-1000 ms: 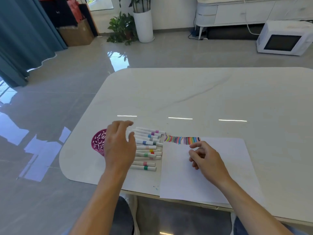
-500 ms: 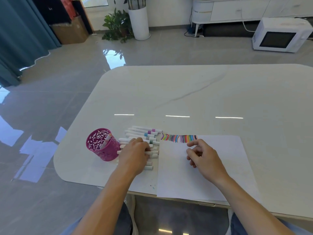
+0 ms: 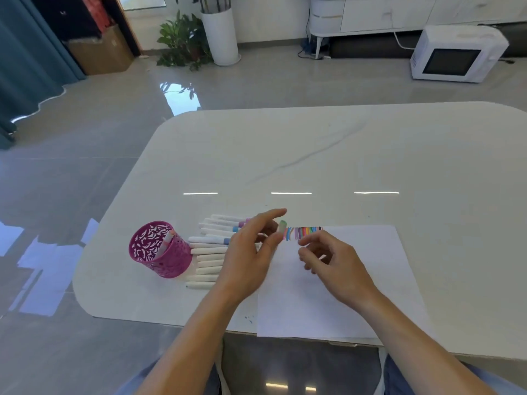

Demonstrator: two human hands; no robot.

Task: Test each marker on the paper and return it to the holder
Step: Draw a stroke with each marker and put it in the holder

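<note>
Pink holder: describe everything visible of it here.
The pink holder is a magenta cylindrical cup, its wall pierced by an ornate cut-out pattern; material unclear. It stands upright on the white table near its left edge. One marker leans inside, pinkish end up. The row of loose markers lies just right of its base. The left hand and right hand do not touch it.

The magenta metal pen holder with the lacy cut-out pattern [image 3: 159, 250] is standing upright, and one white marker with a pinkish cap [image 3: 166, 243] leans inside it. Just right of the holder there's a row of white-barrelled markers [image 3: 209, 253] lying flat, side by side. Further right of the holder is the white sheet of paper [image 3: 356, 280], flat, with short multicoloured strokes [image 3: 306, 232] along its far edge. A blurry green-tipped marker [image 3: 282, 227] is pinched in the left hand [image 3: 245, 258], held up above that edge.
</note>
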